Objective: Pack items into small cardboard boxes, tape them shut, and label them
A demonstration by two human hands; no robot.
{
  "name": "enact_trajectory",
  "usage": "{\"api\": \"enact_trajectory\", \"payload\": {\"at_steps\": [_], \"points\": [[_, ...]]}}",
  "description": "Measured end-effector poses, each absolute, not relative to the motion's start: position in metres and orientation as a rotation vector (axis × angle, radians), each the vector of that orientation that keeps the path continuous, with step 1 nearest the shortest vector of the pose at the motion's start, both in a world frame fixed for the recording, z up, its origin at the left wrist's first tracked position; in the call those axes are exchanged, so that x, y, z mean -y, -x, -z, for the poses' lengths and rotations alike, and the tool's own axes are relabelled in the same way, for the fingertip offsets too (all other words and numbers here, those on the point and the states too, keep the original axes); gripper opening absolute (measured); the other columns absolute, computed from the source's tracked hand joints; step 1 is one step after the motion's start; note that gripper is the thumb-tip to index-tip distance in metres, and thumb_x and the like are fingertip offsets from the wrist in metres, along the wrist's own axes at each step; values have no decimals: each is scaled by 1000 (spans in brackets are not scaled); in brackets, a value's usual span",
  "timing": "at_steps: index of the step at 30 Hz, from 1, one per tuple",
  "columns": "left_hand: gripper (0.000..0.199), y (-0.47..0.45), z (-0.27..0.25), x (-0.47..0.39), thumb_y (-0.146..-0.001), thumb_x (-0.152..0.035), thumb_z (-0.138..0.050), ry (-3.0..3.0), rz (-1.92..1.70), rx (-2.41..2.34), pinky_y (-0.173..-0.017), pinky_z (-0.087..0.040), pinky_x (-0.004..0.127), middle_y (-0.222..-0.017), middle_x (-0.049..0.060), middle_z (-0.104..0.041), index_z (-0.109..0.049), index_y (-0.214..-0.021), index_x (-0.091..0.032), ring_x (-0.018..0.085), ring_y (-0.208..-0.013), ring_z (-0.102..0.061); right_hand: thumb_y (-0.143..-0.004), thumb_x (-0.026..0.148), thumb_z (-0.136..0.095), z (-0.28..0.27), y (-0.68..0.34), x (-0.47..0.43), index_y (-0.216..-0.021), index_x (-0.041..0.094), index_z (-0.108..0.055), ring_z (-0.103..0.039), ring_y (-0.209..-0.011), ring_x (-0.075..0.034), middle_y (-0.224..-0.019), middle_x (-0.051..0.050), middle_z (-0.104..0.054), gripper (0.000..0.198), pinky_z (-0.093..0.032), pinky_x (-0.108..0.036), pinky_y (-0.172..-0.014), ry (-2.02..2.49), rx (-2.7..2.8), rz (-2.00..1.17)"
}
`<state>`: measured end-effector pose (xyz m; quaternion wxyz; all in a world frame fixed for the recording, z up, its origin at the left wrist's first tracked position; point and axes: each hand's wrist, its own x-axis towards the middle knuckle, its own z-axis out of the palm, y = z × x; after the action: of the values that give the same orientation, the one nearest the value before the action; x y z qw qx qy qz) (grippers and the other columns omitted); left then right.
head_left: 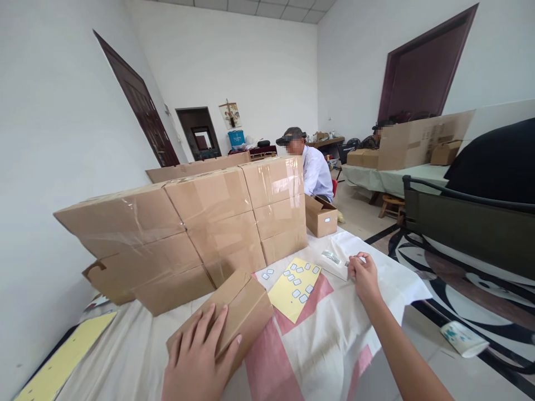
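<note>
My left hand [200,356] lies with fingers spread on top of a closed cardboard box [246,301], which sits at an angle on the table. To the right, my right hand [363,273] has its thumb and forefinger pinched together at the end of a white packet [336,262] with a grey printed patch. Whatever is between those fingertips is too small to make out. Between the two hands is a yellow sheet [296,284] bearing several small white stickers with blue edges. Two or so similar stickers [267,274] lie just left of it.
Stacked, taped cardboard boxes [217,223] form a wall along the far side. Beyond stands an open carton [326,223] with a small label, near a seated person [315,170] in a light shirt. Another yellow sheet [69,356] is at left; a paper cup [463,338] lies right.
</note>
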<state>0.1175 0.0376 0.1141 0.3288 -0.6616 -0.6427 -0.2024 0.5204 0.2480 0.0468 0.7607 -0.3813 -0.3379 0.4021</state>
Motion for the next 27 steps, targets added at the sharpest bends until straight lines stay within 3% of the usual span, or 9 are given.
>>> {"api": "enact_trajectory", "payload": {"at_steps": [17, 27], "points": [[54, -116, -110, -35, -95, -51, -43, 1777, 534, 1834, -108, -38, 50, -143, 9, -64, -62, -138, -25, 31, -130, -55, -66, 28, -81, -49, -523, -250, -90, 26, -44, -33, -44, -6, -54, 12, -45, 44, -20, -18, -41, 776, 617, -959], [54, -116, -113, -34, -95, -53, -43, 1804, 507, 1842, -107, -39, 52, -143, 9, -63, -61, -138, -25, 32, -130, -55, -67, 28, -80, -49, -525, -249, -90, 27, -44, -33, -43, -7, -54, 13, -39, 43, -24, -18, -42, 761, 618, -999]]}}
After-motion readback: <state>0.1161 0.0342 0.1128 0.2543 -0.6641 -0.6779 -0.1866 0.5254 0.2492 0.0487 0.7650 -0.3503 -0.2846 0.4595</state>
